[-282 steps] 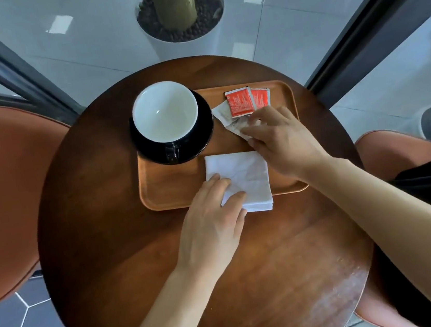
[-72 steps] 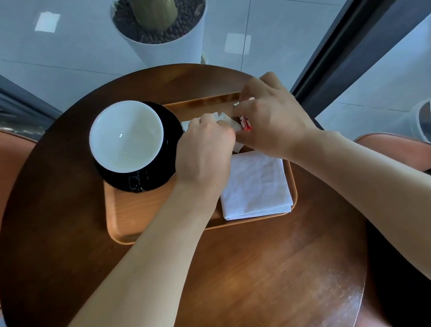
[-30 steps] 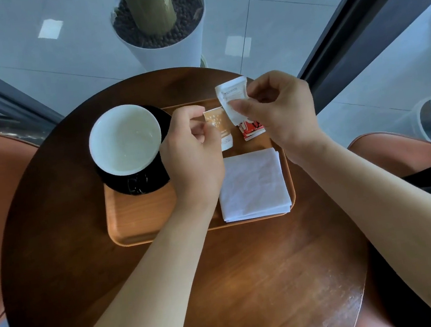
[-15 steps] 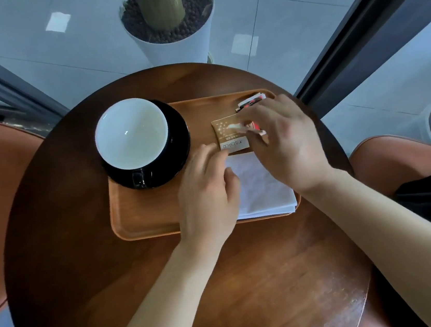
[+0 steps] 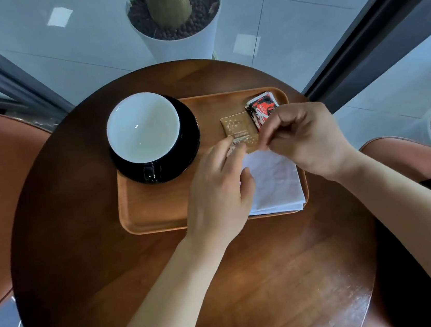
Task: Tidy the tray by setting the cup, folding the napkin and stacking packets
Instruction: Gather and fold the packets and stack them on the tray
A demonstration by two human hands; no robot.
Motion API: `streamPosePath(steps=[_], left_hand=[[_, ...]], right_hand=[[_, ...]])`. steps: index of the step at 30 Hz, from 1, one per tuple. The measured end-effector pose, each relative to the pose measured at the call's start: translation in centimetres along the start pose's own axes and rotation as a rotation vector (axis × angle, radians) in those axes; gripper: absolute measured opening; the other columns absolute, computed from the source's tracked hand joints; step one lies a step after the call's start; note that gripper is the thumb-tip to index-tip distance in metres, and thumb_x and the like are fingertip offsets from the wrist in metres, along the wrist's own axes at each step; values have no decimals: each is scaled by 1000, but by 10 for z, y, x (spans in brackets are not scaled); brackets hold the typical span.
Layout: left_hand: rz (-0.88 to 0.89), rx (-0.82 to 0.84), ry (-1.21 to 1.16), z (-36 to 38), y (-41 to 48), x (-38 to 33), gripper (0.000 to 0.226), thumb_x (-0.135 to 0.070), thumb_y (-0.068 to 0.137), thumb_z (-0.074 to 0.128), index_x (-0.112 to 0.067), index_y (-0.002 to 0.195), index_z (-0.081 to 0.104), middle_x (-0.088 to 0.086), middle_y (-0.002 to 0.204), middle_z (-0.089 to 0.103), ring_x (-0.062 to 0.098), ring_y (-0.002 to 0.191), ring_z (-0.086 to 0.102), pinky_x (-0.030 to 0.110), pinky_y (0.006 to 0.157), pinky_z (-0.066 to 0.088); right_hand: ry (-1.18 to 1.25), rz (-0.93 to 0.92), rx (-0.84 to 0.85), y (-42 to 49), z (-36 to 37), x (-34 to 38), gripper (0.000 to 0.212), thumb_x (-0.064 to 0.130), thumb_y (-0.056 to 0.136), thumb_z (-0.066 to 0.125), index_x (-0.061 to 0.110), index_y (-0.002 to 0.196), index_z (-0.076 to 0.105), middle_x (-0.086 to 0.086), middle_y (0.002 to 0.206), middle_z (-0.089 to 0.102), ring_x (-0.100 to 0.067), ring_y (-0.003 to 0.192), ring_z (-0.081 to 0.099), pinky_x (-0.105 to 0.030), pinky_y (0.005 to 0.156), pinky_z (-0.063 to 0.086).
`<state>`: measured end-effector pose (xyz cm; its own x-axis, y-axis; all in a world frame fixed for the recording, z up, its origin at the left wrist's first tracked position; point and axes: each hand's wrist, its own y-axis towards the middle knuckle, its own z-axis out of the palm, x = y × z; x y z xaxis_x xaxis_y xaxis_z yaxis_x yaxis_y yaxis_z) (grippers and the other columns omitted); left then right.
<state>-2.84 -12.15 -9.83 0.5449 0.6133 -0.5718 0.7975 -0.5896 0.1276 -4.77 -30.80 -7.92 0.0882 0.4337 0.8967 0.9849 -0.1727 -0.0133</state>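
Pale floor tiles, a white planter point(image 5: 181, 45) and two orange-brown chairs point(image 5: 0, 189) surround a round dark wooden desk point(image 5: 250, 281). On it lies one rectangular wooden tray point(image 5: 155, 211) with rounded corners.

One cup point(image 5: 142, 127), white inside and black outside, stands on one black saucer point(image 5: 192, 136) at the tray's left side, its handle towards the person. One white napkin point(image 5: 276, 183), folded into a neat square, lies in the near right corner.

One brown packet point(image 5: 238, 129), printed with small white sparkles and a pale text band, lies flat just beyond the napkin. Red packets point(image 5: 260, 109) with black and white print, two as far as can be told, overlap in the far right corner, partly under the brown one's edge.

The left hand point(image 5: 216, 193) reaches over the napkin, its fingers point(image 5: 223, 148) loosely extended and grasping nothing, the tips at the brown packet's near edge. The right hand point(image 5: 311, 138) has curled fingers point(image 5: 282, 119), thumb and forefinger pinching the brown packet's near right corner.
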Motion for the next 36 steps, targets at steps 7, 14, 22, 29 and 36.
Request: streamPosePath(steps=[7,14,22,29,36], left_hand=[[184,81,166,7,-17,8,26,-14,95,52,1,108,69,18,126,63,33,124,58,45,99,48],[127,140,242,11,-18,1,45,-18,96,51,0,137,55,17,135,56,33,132,50,45,107,44],[83,150,232,15,-24,-1,48,-25,96,48,-3,138,54,15,144,50,30,141,42,42,111,42],[92,125,255,16,-24,0,51,-23,94,52,-3,140,51,19,142,51,32,138,45,45,111,41],[91,94,229,15,-23,0,44,-22,93,54,-3,132,59,18,138,55,32,135,49,45,110,43]], right_hand=[[-108,27,-87,9,0,3,19,-1,75,63,14,79,74,9,74,72,-9,66,63,-19,61,48],[-942,-127,215,58,17,5,28,18,89,65,24,116,68,4,113,61,-25,113,45,-42,82,52],[-884,-133,258,79,25,0,37,23,90,69,30,125,64,3,105,58,-23,103,46,-41,79,50],[-871,-49,204,85,31,0,19,39,91,65,28,107,67,5,91,52,-20,96,47,-33,74,39],[-566,113,-9,76,12,18,17,29,87,72,20,75,64,13,70,57,-5,68,55,-21,55,38]])
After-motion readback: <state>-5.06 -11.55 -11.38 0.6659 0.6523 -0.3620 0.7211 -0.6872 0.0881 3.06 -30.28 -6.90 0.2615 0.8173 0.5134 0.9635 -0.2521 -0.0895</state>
